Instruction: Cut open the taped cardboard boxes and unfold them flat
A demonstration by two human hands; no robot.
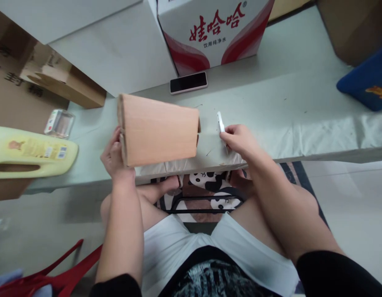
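A brown cardboard box (161,132) is tilted above the cloth-covered table, its broad plain side facing me. My left hand (114,154) grips the box at its left end, with some fingers hidden behind it. To the right of the box, my right hand (238,140) pinches a slim white tool (221,121), perhaps a utility knife, between thumb and fingers. The tool points away from me and is apart from the box.
A phone (188,83) lies before a white and red carton (215,37). At the left are a yellow jug (32,152), a small clear container (60,123) and cardboard boxes (76,86). A blue container (368,80) stands at the right. The table's front edge (333,156) is near my knees.
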